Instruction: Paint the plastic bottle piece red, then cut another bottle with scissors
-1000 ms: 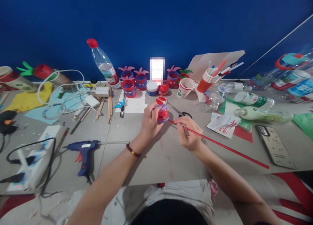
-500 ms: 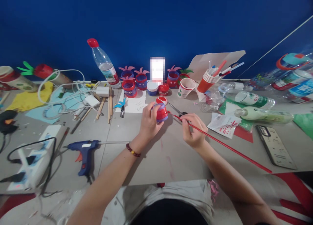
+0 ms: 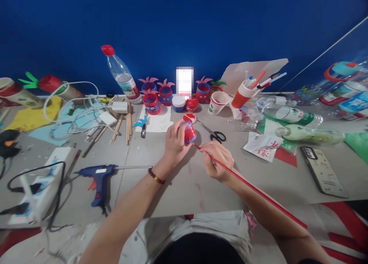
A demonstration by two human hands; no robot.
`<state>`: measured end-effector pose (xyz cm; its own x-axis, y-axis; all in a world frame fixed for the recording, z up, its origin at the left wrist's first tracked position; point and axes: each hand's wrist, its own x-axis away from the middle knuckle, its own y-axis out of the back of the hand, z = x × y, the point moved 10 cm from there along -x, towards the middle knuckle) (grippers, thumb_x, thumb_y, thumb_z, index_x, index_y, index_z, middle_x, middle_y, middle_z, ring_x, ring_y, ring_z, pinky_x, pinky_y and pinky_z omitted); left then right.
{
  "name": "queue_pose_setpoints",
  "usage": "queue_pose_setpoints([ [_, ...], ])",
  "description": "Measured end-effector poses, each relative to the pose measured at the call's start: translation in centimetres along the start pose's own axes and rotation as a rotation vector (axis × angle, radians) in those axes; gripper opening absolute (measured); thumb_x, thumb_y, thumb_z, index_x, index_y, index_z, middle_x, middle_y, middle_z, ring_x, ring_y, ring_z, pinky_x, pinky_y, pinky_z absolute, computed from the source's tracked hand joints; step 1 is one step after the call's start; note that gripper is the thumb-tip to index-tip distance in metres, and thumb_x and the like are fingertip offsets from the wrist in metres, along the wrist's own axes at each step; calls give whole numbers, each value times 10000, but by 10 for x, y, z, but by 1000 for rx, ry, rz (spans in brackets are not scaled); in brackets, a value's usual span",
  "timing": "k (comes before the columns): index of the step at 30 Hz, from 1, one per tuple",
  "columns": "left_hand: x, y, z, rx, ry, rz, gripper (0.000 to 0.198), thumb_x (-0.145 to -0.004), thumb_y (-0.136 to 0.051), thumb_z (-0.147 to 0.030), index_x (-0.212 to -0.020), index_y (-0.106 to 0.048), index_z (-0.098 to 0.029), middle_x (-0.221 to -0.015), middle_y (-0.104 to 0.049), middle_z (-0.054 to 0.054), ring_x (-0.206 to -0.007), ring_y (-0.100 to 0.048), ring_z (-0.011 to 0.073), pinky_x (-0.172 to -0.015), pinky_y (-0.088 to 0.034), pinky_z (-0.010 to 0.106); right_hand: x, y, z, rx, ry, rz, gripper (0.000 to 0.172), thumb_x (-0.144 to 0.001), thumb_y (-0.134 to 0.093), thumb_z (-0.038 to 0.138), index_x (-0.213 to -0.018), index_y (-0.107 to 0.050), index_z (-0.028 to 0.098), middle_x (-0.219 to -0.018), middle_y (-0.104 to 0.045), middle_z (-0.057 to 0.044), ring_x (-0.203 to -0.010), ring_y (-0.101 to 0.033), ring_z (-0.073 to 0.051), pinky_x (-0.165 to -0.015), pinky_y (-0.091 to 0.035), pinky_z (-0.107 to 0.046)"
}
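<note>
My left hand (image 3: 174, 142) is wrapped round a small red and purple cup (image 3: 189, 132), tilted on its side above the grey table (image 3: 178, 187). My right hand (image 3: 216, 160) pinches a long thin red strip (image 3: 253, 189) near its front end. The strip's tip touches the lower edge of the cup, and the rest runs back along my right forearm. A bead bracelet (image 3: 156, 176) circles my left wrist. Black-handled scissors (image 3: 214, 133) lie just beyond my right hand.
A blue glue gun (image 3: 99, 176) lies at the left, by a power strip (image 3: 40, 195) and cables. Finished decorated cups (image 3: 151, 102), a water bottle (image 3: 123, 76) and a pen cup (image 3: 244, 93) line the back. Bottles (image 3: 296, 117) and a phone (image 3: 323, 171) lie at the right.
My right hand has moved left and nearer to the cup, swinging the red strip so it lies along my forearm. The scissors are now uncovered. My left hand kept its grip.
</note>
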<state>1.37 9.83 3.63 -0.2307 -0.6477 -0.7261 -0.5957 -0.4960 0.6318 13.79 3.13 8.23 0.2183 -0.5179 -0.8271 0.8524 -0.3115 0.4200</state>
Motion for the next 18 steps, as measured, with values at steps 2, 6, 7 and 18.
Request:
queue_pose_setpoints([
  [2, 0, -1, 0, 11, 1, 8, 676, -703, -702, -103, -1317, -431, -182, -1347, -525, 196, -1161, -570, 324, -991, -476, 501, 0, -1, 2, -19, -1, 3, 240, -843, -492, 41, -983, -618, 190, -785, -679, -66, -732, -664, -201, -648, -556, -329],
  [6, 0, -2, 0, 40, -6, 18, 693, -695, -710, -94, -1327, -438, -180, -1330, -532, 191, -1145, -574, 324, -968, -494, 500, -2, -2, 3, -22, -18, -5, 250, -851, -495, 43, -994, -617, 207, -782, -684, -57, -724, -661, -196, -651, -564, -334],
  [7, 0, -2, 0, 43, -5, 20, 687, -701, -714, -99, -1327, -441, -182, -1329, -533, 189, -1147, -574, 324, -966, -497, 497, -3, -1, 2, -22, -25, -6, 250, -853, -493, 44, -993, -616, 212, -781, -683, -54, -723, -661, -195, -655, -566, -336],
  [18, -2, 5, 2, 12, 0, -31, 636, -728, -759, -181, -1296, -473, -170, -1303, -543, 190, -1119, -585, 309, -953, -506, 464, -13, 16, -6, 116, -45, -69, 203, -869, -492, 56, -938, -590, 220, -732, -667, -29, -689, -650, -182, -653, -550, -313],
])
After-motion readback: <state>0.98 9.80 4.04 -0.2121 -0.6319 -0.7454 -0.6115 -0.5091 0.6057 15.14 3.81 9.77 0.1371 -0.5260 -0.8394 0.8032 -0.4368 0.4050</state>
